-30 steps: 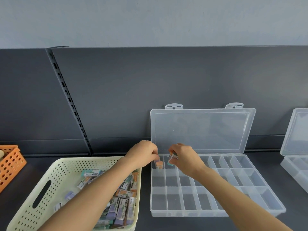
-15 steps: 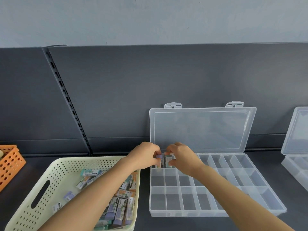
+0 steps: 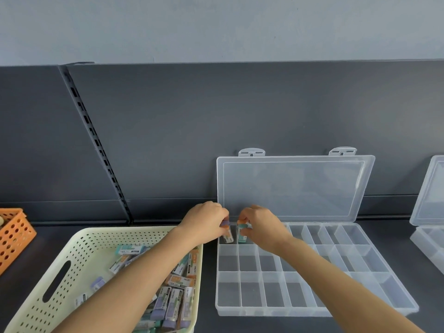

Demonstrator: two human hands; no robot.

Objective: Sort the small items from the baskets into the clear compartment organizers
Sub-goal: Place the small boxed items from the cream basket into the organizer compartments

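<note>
Two pinches at once: fingers of the left hand (image 3: 204, 221) nip one paper-sleeved eraser (image 3: 227, 236), while those of the right hand (image 3: 262, 227) nip a second eraser (image 3: 242, 236). Each stands on end in neighbouring back-left compartments of the clear organizer (image 3: 312, 311). Light, firm and slightly grippy by the look of them, the blocks likely handle best held across the short sides near the top. More lie heaped in the cream basket (image 3: 79, 246) just beside it.
</note>
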